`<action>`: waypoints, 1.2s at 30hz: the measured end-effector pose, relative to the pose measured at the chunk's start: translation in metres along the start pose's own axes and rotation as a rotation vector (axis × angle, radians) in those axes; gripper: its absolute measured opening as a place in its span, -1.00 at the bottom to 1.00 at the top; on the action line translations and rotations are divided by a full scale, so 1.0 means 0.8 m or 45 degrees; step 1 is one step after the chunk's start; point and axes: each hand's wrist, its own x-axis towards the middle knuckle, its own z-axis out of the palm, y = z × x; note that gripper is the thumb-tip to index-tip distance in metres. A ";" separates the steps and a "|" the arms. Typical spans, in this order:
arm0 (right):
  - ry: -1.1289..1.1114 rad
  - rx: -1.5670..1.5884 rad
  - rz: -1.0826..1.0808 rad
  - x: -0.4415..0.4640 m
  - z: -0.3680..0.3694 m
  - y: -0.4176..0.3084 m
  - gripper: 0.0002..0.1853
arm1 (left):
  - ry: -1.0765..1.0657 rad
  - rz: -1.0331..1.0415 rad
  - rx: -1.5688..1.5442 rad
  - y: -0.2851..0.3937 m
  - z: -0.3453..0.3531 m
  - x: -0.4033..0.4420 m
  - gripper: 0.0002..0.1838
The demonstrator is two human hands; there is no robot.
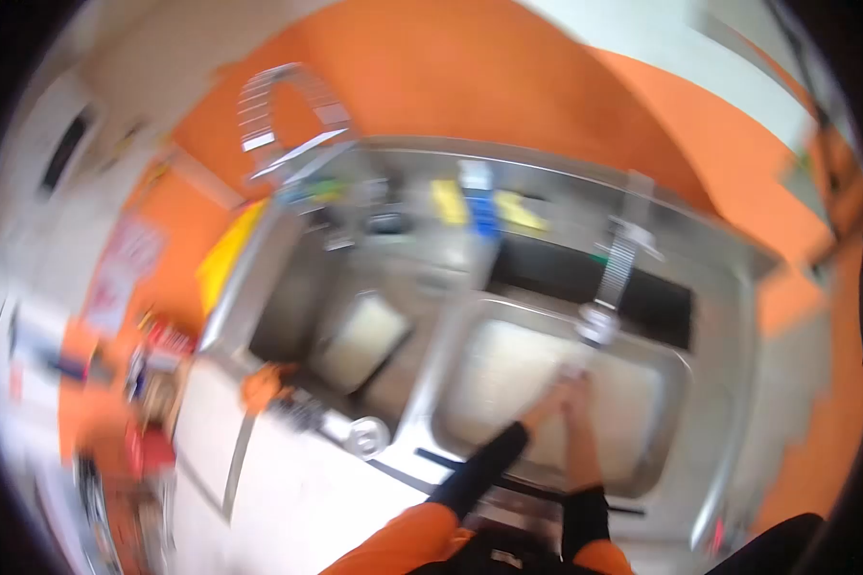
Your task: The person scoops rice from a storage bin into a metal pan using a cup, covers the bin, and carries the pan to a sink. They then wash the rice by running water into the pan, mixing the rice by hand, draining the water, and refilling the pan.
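Note:
Both arms, in orange and black sleeves, reach into the right basin [683,402] of a steel double sink. My left hand [547,401] and my right hand [575,398] are close together under the white head of a spring-hose faucet [596,326]. Motion blurs their fingers, so their shape and anything between them cannot be made out. Around and beneath them the basin holds whitish, cloudy liquid [508,369].
In the left basin [288,297] lies a pale block-like thing [366,337]. A blue bottle [484,213] and yellow cloths [448,201] rest on the back ledge. An orange item [264,388] and a can [366,438] are at the left front edge.

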 end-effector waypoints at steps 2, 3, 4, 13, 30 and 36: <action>-0.341 -0.898 -0.586 0.046 -0.046 0.034 -0.58 | 0.109 0.200 0.267 -0.007 0.008 -0.012 -0.63; -0.383 -1.219 -0.951 0.059 -0.048 0.028 -0.61 | 0.177 0.285 0.401 -0.001 0.007 -0.018 -0.64; -0.320 -1.162 -0.731 0.063 -0.051 0.028 -0.61 | 0.235 0.362 0.511 0.007 0.007 -0.020 -0.64; -0.345 -0.901 0.044 0.037 0.116 -0.050 -0.59 | 0.542 0.453 0.732 0.043 -0.011 -0.037 -0.65; -0.358 -0.765 0.234 0.036 0.108 -0.091 -0.56 | 0.560 0.467 0.699 0.068 0.028 0.007 -0.65; -0.220 -0.419 0.299 0.028 0.039 -0.140 -0.55 | 0.603 0.473 0.605 0.068 0.047 0.032 -0.65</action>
